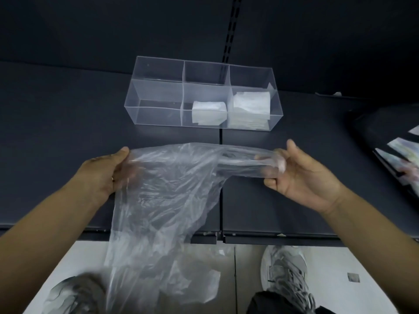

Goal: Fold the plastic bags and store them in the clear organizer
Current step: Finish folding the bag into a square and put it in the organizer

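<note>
While the clear plastic bag hangs down past the front edge of the dark shelf, its top is stretched between both hands. The left hand grips one end with the thumb on top, and the right hand pinches the bunched other end. Behind it on the shelf stands the clear organizer, with a folded bag in the middle compartment and a stack of folded bags in the right one.
</note>
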